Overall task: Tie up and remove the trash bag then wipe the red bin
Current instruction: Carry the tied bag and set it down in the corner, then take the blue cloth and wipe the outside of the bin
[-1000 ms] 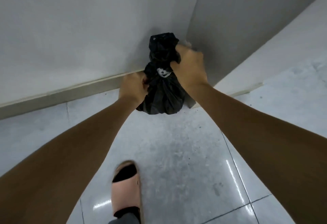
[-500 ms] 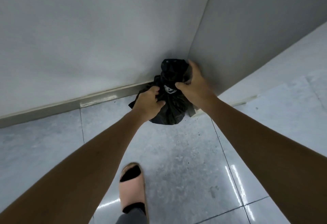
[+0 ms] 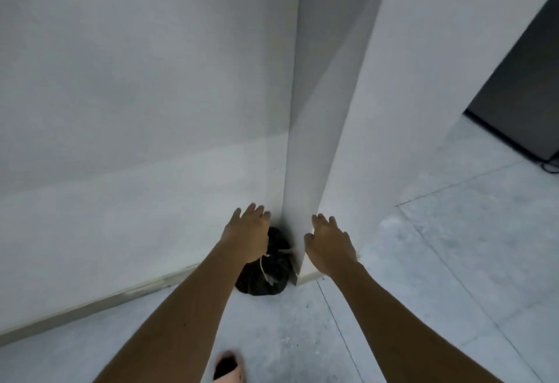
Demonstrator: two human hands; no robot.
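Left hand (image 3: 246, 233): fingers straight and slightly spread, palm down, holding nothing. It overlaps the upper left edge of the trash bag (image 3: 270, 275) in this view; whether it touches the bag cannot be told.

Right hand (image 3: 328, 246): fingers extended and loosely spread, palm down, also holding nothing. It sits to the right of the bag, in front of the pillar (image 3: 314, 140), apart from the plastic.

Trash bag: black, closed, neck gathered. A pale string (image 3: 263, 266) runs around and down its front. The bag stands on the floor (image 3: 287, 337) in the corner where the wall (image 3: 136, 110) meets the pillar, its right side against the pillar's base.

Baseboard (image 3: 90, 304): light strip along the bottom of the wall, ending behind the bag.

Slipper (image 3: 228, 367): pink, open-toed, at the bottom edge of the frame between the two forearms, blurred.

Far right: a dark panel (image 3: 520, 86) stands beyond the pillar, with a dark cable (image 3: 549, 167) lying on the floor at its foot. Floor is pale grey tile with thin joints.
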